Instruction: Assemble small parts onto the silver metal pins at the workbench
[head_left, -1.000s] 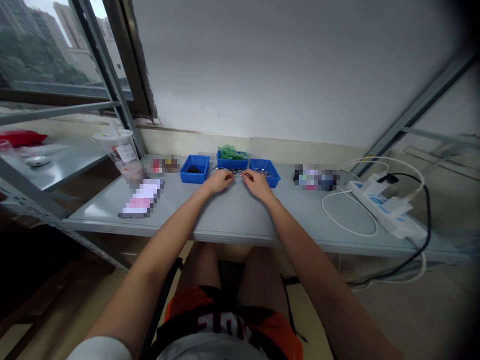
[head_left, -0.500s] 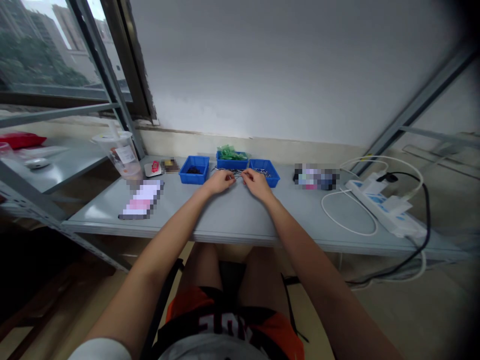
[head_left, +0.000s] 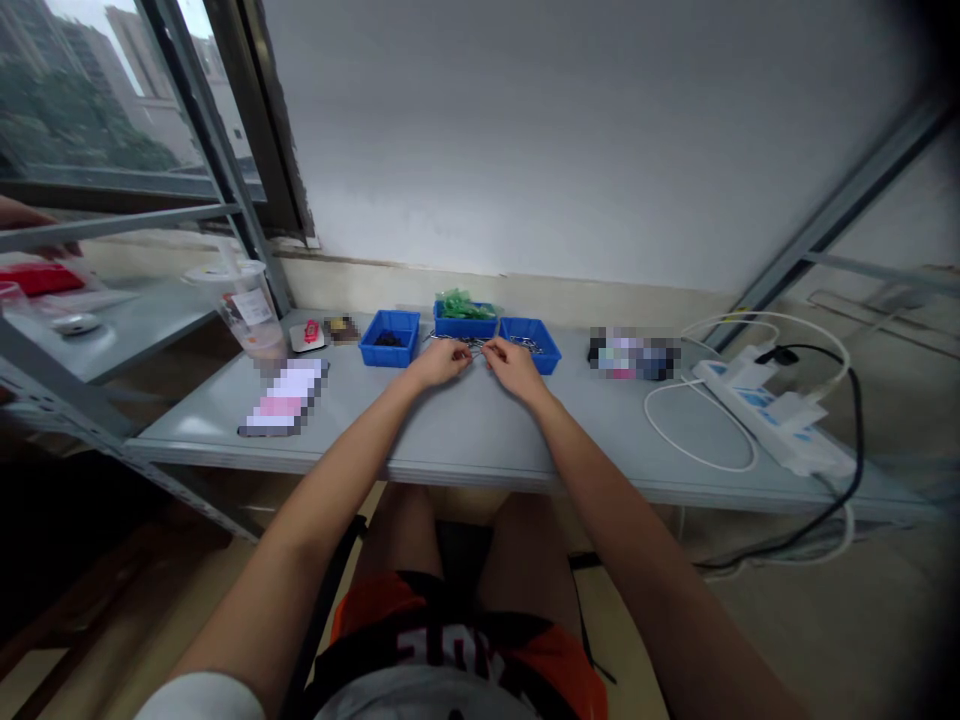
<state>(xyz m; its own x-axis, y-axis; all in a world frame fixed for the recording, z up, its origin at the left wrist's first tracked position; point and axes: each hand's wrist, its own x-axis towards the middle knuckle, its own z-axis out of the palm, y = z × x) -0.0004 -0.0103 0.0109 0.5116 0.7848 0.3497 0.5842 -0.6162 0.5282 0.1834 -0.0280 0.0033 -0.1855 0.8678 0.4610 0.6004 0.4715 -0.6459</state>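
My left hand point(head_left: 442, 363) and my right hand point(head_left: 512, 364) rest close together at the middle of the grey tabletop, fingertips a small gap apart. The fingers of both are pinched; whatever small thing sits between them is too small to make out. Thin shiny metal pieces point(head_left: 478, 343) lie just behind and between my fingers. A blue bin point(head_left: 367, 354) with dark small parts stands left of my left hand. Behind my hands is a blue bin point(head_left: 465, 328) heaped with green pieces point(head_left: 457, 303). Partly covered by my right hand, another blue bin point(head_left: 551, 360) holds shiny metal pieces.
On the left are a phone point(head_left: 285, 398), a lidded drink cup point(head_left: 251, 318) and a small white dish point(head_left: 306, 338). A blurred-out object point(head_left: 634, 355) and a power strip point(head_left: 772, 415) with cables stand right. Another person's hand point(head_left: 34, 218) is above a red package point(head_left: 41, 278) far left.
Another person's hand has come into view at the far left, over the red package. My own hands have hardly moved.
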